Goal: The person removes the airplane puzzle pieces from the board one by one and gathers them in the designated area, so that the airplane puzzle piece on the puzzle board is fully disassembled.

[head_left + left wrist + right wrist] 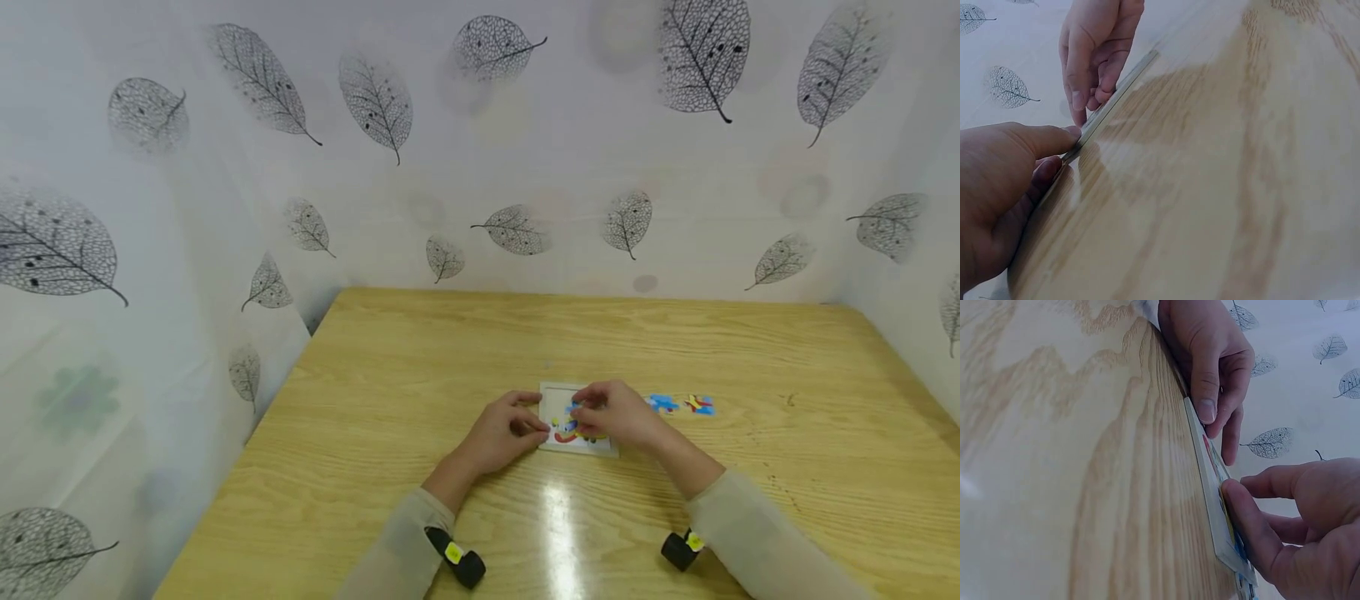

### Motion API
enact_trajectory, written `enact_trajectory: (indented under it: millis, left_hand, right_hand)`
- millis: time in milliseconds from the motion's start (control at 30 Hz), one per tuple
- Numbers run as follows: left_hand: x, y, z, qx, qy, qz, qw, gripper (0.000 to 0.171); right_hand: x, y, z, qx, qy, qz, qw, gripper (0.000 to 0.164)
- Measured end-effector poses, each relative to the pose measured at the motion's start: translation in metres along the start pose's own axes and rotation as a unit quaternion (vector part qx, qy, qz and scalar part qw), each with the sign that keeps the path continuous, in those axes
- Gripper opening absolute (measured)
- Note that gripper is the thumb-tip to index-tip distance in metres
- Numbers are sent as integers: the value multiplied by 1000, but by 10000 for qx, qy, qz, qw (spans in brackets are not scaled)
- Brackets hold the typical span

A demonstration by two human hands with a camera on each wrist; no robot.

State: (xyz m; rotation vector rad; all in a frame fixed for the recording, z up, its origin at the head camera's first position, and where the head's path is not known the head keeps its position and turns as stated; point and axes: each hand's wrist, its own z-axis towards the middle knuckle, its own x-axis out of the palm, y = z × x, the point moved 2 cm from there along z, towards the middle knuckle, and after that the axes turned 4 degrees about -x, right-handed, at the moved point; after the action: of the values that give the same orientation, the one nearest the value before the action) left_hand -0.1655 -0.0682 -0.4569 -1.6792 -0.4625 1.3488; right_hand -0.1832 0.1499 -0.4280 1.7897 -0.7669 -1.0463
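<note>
The left hand [501, 433] has its thumb and curled fingers pinching the left edge of the small white-framed flat puzzle board [557, 410], steadying it where it lies flat on the light wooden table [420, 367]. The right hand [611, 414] hovers curled over the board's colourful middle; its thumb presses the near edge of the board [1213, 487] and its fingertips bend down onto the picture surface. Whether they pinch a piece there, I cannot tell, since the hand hides its own tips.

Just beside the board, to its right, lie two loose jigsaw pieces: a blue one [663, 404] and a red, yellow and blue one [699, 405].

The risk, as I judge it, is the thin board sliding or tipping on the glossy tabletop if either thumb pushes unevenly, which could jolt seated pieces loose. A sleeve could also sweep the loose pieces away.
</note>
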Motion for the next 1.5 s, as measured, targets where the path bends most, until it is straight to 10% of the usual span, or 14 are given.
enact_trajectory:
  millis: [633, 1167, 1500]
  left_hand:
    - [5, 0, -2, -15, -96, 26, 9999, 8]
    - [4, -1, -2, -8, -132, 25, 9999, 8]
    - [5, 1, -2, 5, -124, 63, 9999, 8]
  right_hand:
    - [-28, -19, -37, -433, -481, 337, 9973, 36]
    - [-77, -59, -74, 125, -1137, 378, 9927, 42]
    - [-74, -53, -76, 215, -1623, -1501, 9750, 39]
